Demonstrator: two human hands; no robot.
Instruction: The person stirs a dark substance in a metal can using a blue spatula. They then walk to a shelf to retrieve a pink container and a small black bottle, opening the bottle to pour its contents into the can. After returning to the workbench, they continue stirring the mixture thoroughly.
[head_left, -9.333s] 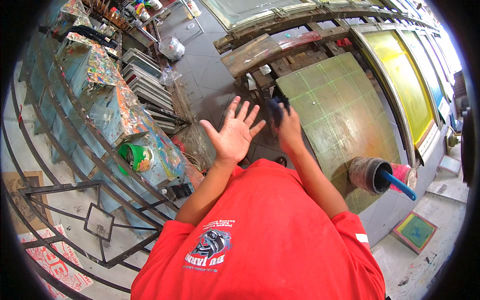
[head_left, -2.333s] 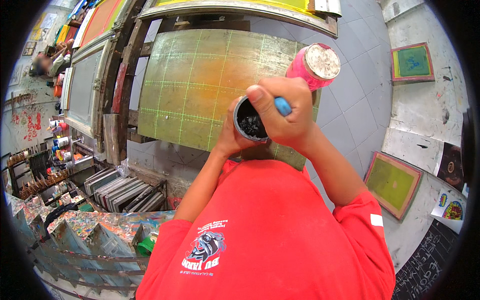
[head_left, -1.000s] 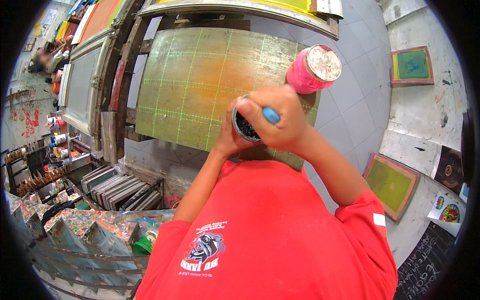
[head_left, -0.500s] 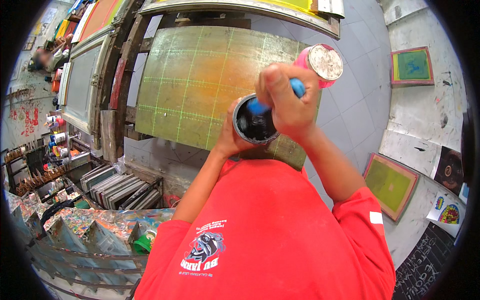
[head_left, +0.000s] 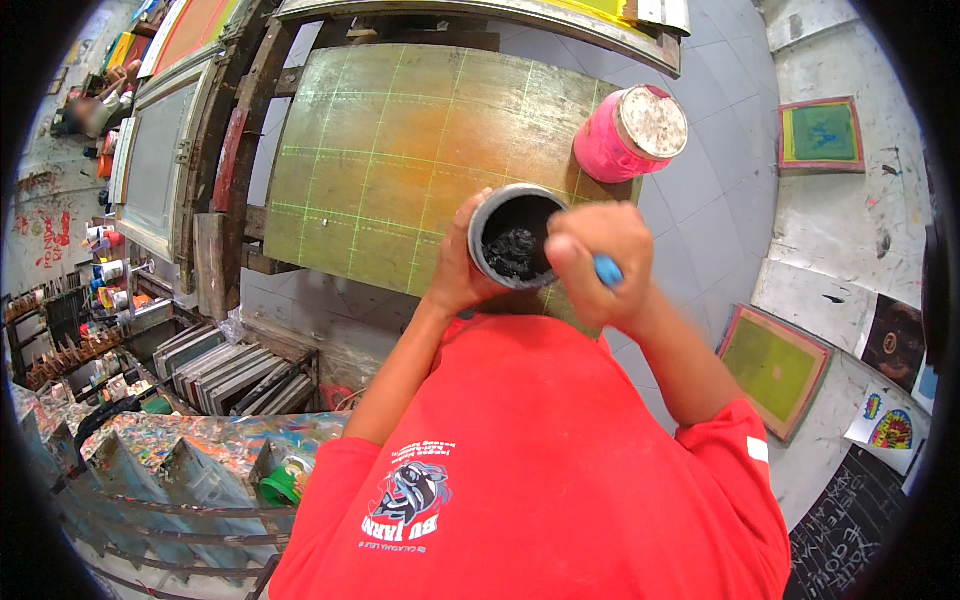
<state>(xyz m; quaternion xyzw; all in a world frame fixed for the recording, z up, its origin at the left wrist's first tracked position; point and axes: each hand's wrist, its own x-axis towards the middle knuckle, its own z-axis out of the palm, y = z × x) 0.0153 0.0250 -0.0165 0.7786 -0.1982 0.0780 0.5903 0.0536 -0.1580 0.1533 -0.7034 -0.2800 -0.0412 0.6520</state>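
My left hand [head_left: 462, 262] is wrapped round the side of a round grey tub [head_left: 478, 243], held close to my shirt above the board's near edge. Thick black ink [head_left: 515, 252] lies inside, lumpy at the bottom and smeared up the wall. At the tub's right rim, my right hand [head_left: 610, 255] is closed in a fist round a blue handle [head_left: 608, 270]. Only one rounded end of that handle shows; the rest is hidden by the fingers, and I cannot make out what tool it belongs to.
A board [head_left: 380, 130] with green grid lines lies in front of me. On its right corner stands a pink tub [head_left: 612, 140] with a stained white lid. Framed screens [head_left: 165, 170] are at the left, with more frames [head_left: 235, 370] stacked below. Another person [head_left: 92, 115] sits far left.
My right hand has moved down and to the right, from over the tub to its right rim. The blue part that was inside the tub no longer shows there. The tub's mouth has tilted slightly.
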